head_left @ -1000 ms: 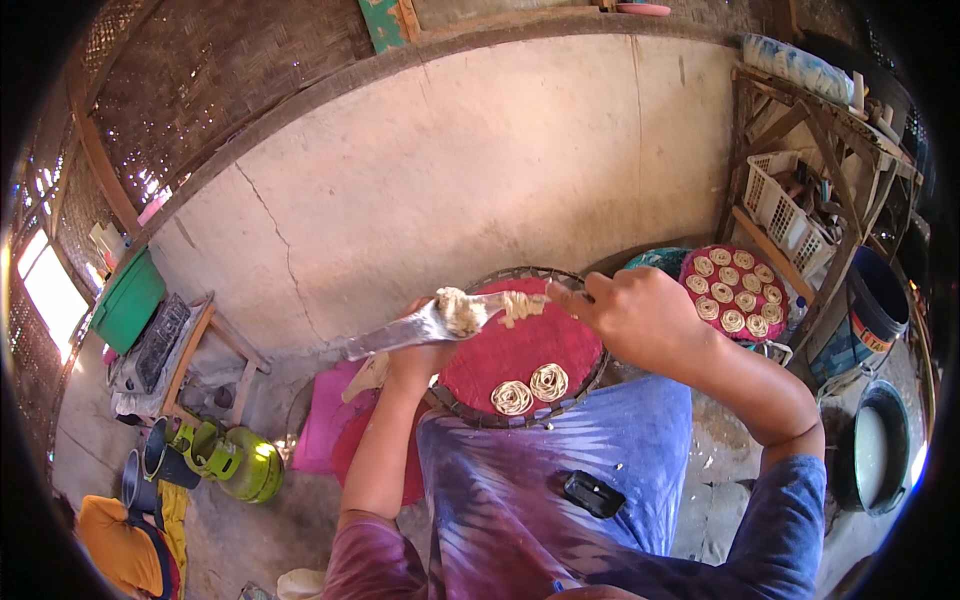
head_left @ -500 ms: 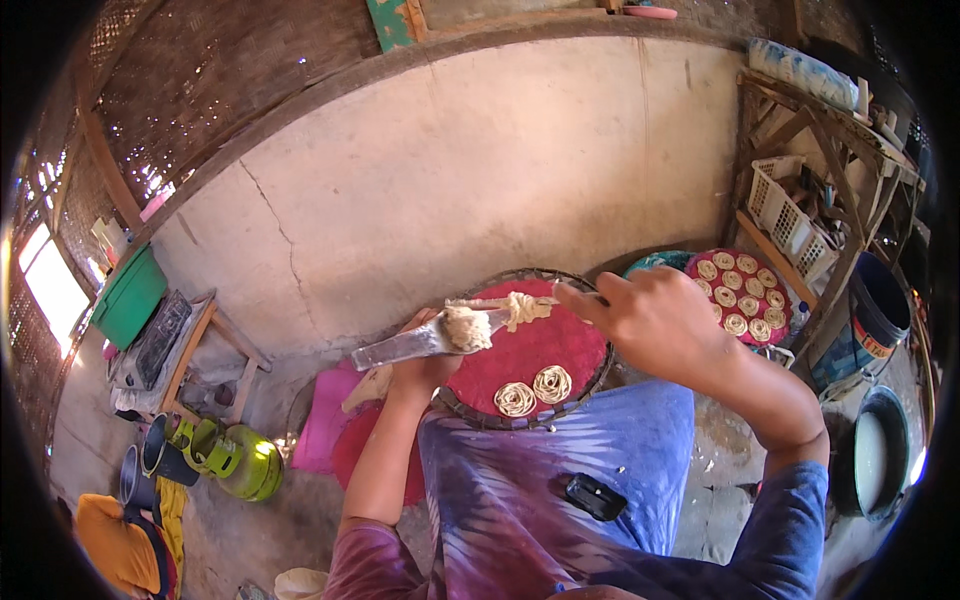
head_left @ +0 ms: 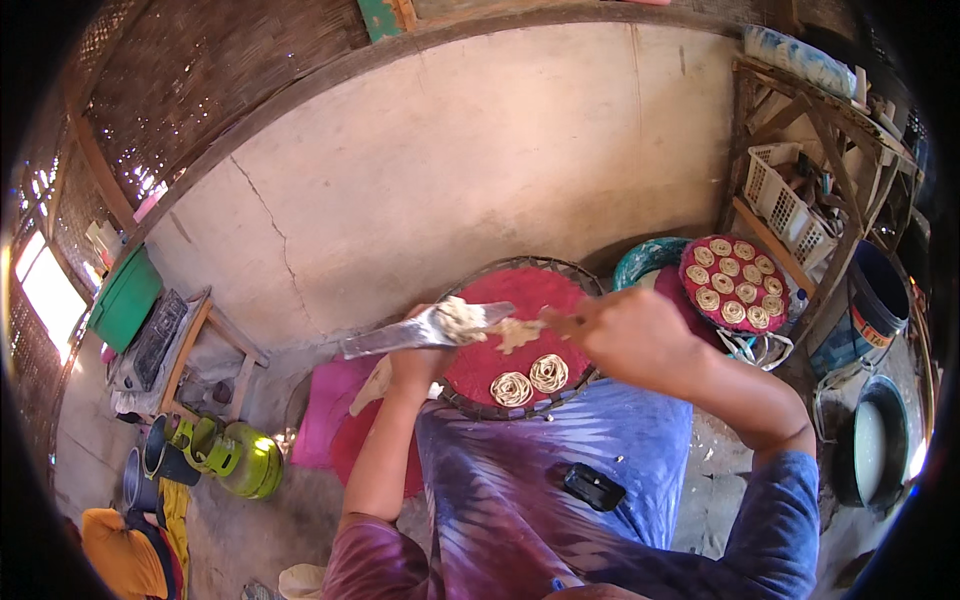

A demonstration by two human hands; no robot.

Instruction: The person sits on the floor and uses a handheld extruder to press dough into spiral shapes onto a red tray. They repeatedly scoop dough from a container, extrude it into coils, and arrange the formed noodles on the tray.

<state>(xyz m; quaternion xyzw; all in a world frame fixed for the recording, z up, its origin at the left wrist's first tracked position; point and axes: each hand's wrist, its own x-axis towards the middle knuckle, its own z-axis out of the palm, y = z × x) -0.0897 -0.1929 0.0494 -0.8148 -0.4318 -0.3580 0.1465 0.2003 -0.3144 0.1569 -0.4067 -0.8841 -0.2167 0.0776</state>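
Note:
My left hand (head_left: 412, 368) is closed round a flat grey paddle (head_left: 385, 341) carrying a lump of pale dough (head_left: 459, 319). A beige, cloth-like piece (head_left: 371, 388) hangs beside that hand; whether I grip it too, I cannot tell. My right hand (head_left: 638, 334) is closed on a thin stick-like tool (head_left: 560, 321), mostly hidden by the fingers, with dough smeared at its tip. Both hands are above a round woven tray (head_left: 463, 405) lined with red cloth (head_left: 545, 288). Two coiled dough rosettes (head_left: 511, 389) lie side by side near its front edge.
At the right, another round tray (head_left: 690, 270) bears several rosettes, beside a teal basin (head_left: 640, 258). A wooden rack (head_left: 838, 150), buckets (head_left: 880, 290) and a water tub (head_left: 850, 450) stand further right. A green gas cylinder (head_left: 248, 460) is at left; a black object (head_left: 593, 487) rests on my lap.
The dough-smeared tool in my right hand has dropped lower and away from the paddle. The paddle's tip now shows past the lump. My view has shifted slightly.

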